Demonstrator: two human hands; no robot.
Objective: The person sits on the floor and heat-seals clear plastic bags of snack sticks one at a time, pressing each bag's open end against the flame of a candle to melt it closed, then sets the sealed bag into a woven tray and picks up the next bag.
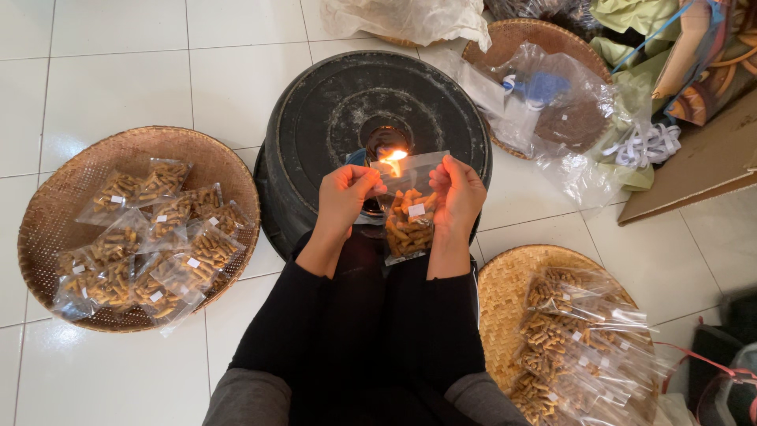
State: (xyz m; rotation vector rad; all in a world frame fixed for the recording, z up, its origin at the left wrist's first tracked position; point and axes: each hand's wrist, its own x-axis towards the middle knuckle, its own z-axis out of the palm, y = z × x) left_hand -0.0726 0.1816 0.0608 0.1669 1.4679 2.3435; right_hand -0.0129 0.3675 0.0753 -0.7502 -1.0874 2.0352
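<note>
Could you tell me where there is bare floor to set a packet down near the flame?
Bare white tiles lie open above the left basket, beside the upturned black tub. Another patch sits between the right basket and the cardboard. It is crowded around the flame, where left hand and right hand hold a snack packet.

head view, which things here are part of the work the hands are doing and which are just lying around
In use:
- left hand and right hand, holding the snack bag
- flame at the bag's top edge
- upturned black tub under the flame
- left tray and right tray of filled bags

Lying about:
- loose plastic bags
- white ribbon
- cardboard
</note>
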